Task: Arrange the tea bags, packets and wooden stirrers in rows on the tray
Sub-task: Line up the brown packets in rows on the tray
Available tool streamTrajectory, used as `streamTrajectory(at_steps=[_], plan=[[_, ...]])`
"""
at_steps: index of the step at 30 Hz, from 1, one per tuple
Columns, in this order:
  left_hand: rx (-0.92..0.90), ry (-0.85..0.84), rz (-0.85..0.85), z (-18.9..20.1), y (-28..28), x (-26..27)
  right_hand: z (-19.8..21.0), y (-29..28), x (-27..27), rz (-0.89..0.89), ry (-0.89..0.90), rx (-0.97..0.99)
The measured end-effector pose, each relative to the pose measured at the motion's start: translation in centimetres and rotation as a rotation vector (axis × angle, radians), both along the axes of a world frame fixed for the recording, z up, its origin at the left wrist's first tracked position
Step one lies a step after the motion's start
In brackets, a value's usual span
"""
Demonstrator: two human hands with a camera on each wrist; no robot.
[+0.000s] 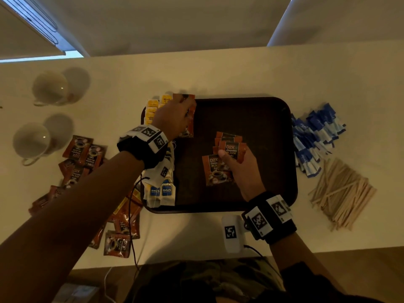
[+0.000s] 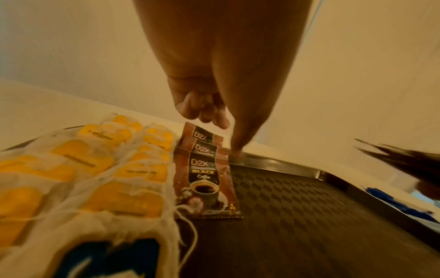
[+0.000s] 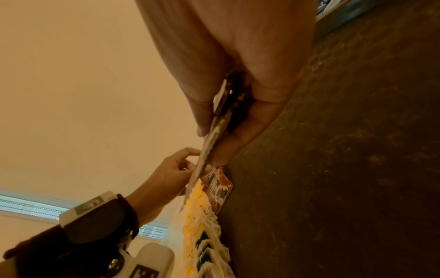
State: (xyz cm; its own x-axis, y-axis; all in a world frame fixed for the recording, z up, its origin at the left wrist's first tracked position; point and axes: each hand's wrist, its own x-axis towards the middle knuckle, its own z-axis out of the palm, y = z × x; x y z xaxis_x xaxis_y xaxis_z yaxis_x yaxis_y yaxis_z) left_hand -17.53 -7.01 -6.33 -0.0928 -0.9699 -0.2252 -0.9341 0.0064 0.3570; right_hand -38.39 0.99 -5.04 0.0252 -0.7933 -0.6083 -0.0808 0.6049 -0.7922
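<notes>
A dark tray point(image 1: 251, 119) point(image 2: 309, 216) point(image 3: 333, 169) lies in the middle of the table. Down its left side run yellow-tagged tea bags point(image 1: 151, 111) point(image 2: 95, 169) and blue-tagged tea bags point(image 1: 161, 191). Beside them is an overlapping row of brown coffee packets point(image 1: 190, 119) point(image 2: 204, 178). My left hand point(image 1: 175, 117) point(image 2: 219, 131) is at the far end of that row. Its curled fingertips are on the farthest packet and its thumb is down by the tray rim. My right hand point(image 1: 236, 165) point(image 3: 214, 131) grips a fan of coffee packets point(image 1: 231, 149) point(image 3: 219, 112) above the tray's middle.
Blue sugar packets point(image 1: 314, 138) and wooden stirrers point(image 1: 341, 193) are heaped on the table right of the tray. Loose coffee packets point(image 1: 83, 154) lie scattered to the left and front left. Two white cups point(image 1: 50, 88) stand at the far left.
</notes>
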Motion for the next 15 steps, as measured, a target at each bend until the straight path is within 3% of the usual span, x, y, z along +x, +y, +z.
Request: streamTrajectory(at_steps=[3,10,13,15], plan=[[0.096,-0.098,-0.183,-0.4,0.3,-1.1,0.0,0.1,0.2,0.018,0.017,0.002],[0.129,-0.293,-0.136,-0.3,0.5,-1.3,0.3,0.2,0.2,0.027,0.012,0.021],[0.121,-0.208,-0.075,0.0,0.9,-1.2,0.3,0.1,0.2,0.038,0.022,0.010],[0.100,-0.031,0.015,0.5,1.7,-1.1,0.4,0.0,0.4,0.036,0.015,0.003]])
